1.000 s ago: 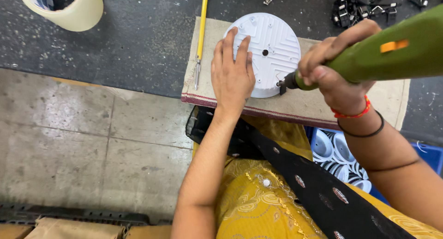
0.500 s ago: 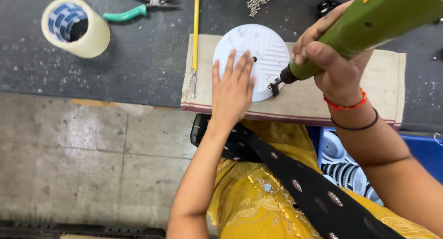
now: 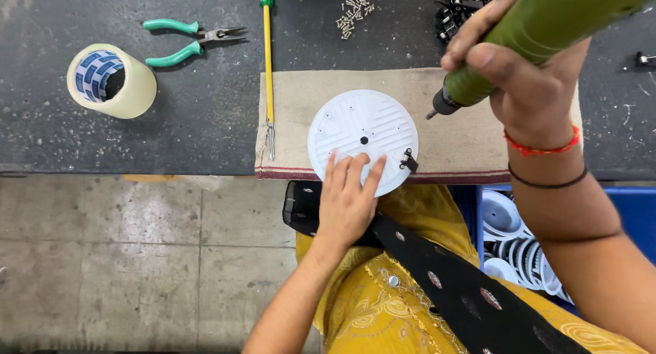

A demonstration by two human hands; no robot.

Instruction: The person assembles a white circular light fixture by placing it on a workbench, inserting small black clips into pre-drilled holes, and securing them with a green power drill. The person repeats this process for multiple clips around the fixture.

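Note:
A white round plastic disc [image 3: 362, 132] lies on a beige mat [image 3: 451, 135] at the bench's near edge. A small black clip [image 3: 408, 161] sits on the disc's lower right rim. My left hand [image 3: 348, 200] rests flat on the near part of the disc, fingers spread. My right hand [image 3: 526, 74] grips a green electric screwdriver [image 3: 547, 26]; its tip hangs above the mat, just right of the disc and apart from it.
A yellow-shafted screwdriver [image 3: 268, 67] lies along the mat's left edge. Green-handled pliers [image 3: 184, 43] and a tape roll [image 3: 111, 80] lie at the left. Loose screws [image 3: 355, 12] and black clips [image 3: 461, 12] sit at the back. A blue bin [image 3: 622, 210] holds several white discs [image 3: 519, 251].
The electric screwdriver has lifted off the disc's rim and moved up and to the right. My left hand slid back toward the disc's near edge. The black clip now shows.

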